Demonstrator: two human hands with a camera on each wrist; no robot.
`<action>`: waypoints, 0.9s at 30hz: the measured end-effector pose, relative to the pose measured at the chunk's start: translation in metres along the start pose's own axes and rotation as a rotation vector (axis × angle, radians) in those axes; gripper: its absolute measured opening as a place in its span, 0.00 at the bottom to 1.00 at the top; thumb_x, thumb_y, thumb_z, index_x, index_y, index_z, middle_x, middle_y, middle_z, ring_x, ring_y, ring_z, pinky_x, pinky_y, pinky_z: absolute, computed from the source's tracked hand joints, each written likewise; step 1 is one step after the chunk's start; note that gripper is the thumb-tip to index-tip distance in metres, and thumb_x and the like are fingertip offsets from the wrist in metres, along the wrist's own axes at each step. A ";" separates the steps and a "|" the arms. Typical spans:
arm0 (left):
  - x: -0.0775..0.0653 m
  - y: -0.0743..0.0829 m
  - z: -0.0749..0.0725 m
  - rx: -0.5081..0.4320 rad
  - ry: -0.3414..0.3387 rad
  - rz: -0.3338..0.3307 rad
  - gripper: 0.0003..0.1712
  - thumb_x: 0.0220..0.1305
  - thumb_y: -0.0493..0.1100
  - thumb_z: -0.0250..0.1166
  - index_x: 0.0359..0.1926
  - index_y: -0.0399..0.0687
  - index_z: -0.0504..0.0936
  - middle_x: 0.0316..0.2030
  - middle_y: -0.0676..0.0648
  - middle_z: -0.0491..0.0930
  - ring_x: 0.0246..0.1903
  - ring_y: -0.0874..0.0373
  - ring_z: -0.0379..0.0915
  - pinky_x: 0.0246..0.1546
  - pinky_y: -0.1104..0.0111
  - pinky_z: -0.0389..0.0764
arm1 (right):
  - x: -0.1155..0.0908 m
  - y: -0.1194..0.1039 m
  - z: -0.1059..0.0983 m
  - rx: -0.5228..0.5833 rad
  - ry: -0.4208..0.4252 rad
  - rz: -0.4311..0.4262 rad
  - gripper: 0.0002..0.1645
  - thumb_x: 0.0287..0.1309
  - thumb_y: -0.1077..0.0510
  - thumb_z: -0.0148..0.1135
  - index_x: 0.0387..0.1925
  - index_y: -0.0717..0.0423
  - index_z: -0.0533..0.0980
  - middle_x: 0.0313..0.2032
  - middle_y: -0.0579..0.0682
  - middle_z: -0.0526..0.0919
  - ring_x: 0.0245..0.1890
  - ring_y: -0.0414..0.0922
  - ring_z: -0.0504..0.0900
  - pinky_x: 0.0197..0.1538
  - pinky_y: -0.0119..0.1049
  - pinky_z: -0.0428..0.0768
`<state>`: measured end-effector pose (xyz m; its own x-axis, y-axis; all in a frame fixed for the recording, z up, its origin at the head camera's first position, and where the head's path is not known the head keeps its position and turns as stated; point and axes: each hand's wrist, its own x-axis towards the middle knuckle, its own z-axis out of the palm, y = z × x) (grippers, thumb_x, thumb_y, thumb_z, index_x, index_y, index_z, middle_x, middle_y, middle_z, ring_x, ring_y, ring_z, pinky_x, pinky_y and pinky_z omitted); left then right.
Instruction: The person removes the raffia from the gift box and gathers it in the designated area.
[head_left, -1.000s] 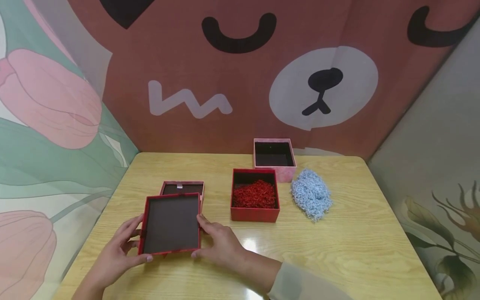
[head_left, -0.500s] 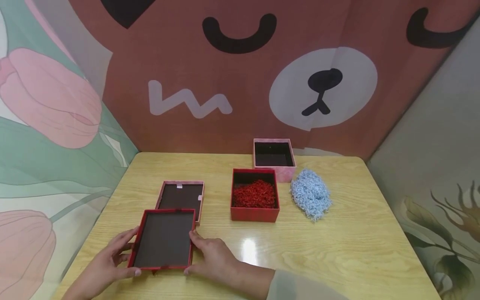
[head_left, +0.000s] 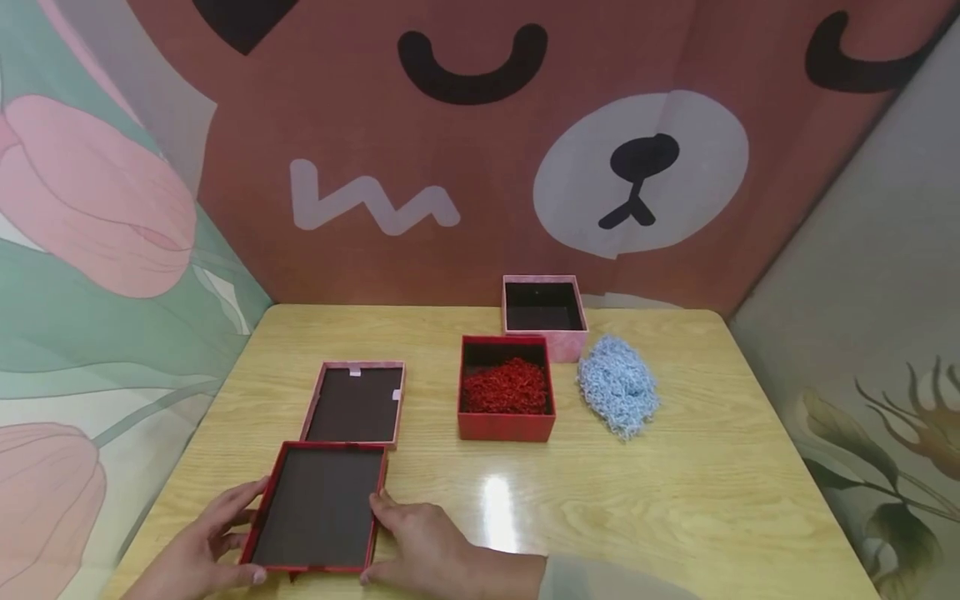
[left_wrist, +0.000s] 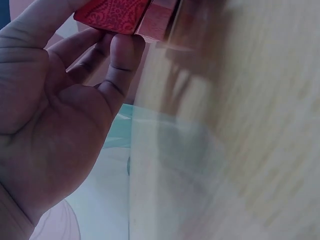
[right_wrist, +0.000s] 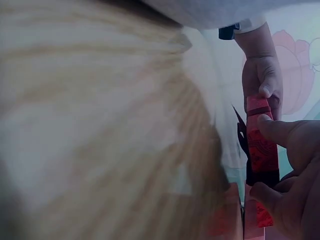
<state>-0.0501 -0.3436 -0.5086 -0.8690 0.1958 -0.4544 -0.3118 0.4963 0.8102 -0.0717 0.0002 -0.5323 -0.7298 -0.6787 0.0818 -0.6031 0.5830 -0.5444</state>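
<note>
A square red box lid with a dark inside faces up at the front left. My left hand grips its left edge, thumb at the near corner. On the opposite side my right hand pinches the right edge between thumb and fingers. The right wrist view shows the lid's patterned red side between both hands, with a dark ribbon on its underside. Just behind it a pink box lid lies inside up, its near edge meeting the red lid's far edge in the head view.
A red box with red shredded paper stands mid-table. Behind it is an open pink box with a dark inside. Blue shredded paper lies to the right. Printed cloth backs the wooden table.
Both hands have drawn the red lid toward the table's near edge and slightly left, lowering it. The pink lid, mostly covered before, now shows almost wholly.
</note>
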 end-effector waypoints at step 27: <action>0.019 -0.020 0.000 0.025 -0.079 -0.031 0.67 0.53 0.48 0.82 0.83 0.44 0.48 0.74 0.31 0.54 0.63 0.40 0.67 0.47 0.73 0.82 | 0.008 0.006 -0.003 -0.110 -0.086 0.060 0.54 0.53 0.29 0.73 0.74 0.51 0.70 0.70 0.47 0.74 0.65 0.36 0.75 0.61 0.32 0.79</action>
<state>-0.0607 -0.3499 -0.5339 -0.8258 0.2457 -0.5076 -0.3274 0.5239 0.7863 -0.0819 -0.0006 -0.5326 -0.7385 -0.6738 -0.0227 -0.5940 0.6662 -0.4510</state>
